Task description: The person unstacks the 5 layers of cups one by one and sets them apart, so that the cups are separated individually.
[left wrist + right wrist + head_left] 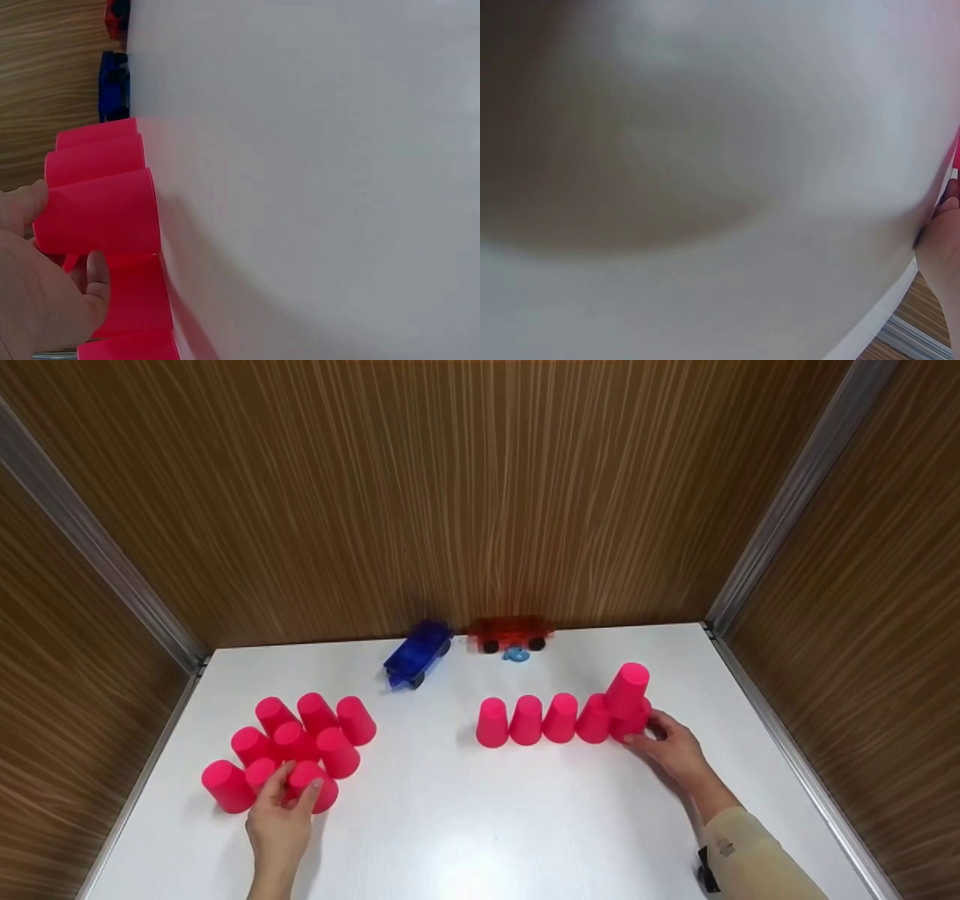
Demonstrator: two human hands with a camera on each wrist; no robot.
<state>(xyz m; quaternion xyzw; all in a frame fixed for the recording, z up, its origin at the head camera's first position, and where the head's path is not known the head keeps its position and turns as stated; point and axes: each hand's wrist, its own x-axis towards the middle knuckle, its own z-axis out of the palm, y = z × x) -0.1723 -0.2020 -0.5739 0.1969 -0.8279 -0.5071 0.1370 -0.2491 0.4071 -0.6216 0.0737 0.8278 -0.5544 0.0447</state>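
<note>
Pink cups stand upside down in two groups on a white table. My left hand (279,825) pinches the front right cup (321,791) of the left cluster between thumb and fingers. The left wrist view shows that same cup (97,214) from the side, other cups beside it. On the right, cups stand in a row starting at the leftmost cup (492,723). My right hand (679,750) grips the row's right end cup (628,726), thumb in front and fingers at its right side. Another cup (628,690) sits above, over the two right-hand cups.
A blue toy car (418,654) and a red toy car (511,633) stand at the back, with a small light-blue piece (517,654) by the red one. Wood-patterned panels (480,495) wall the table (450,810) at the back and sides.
</note>
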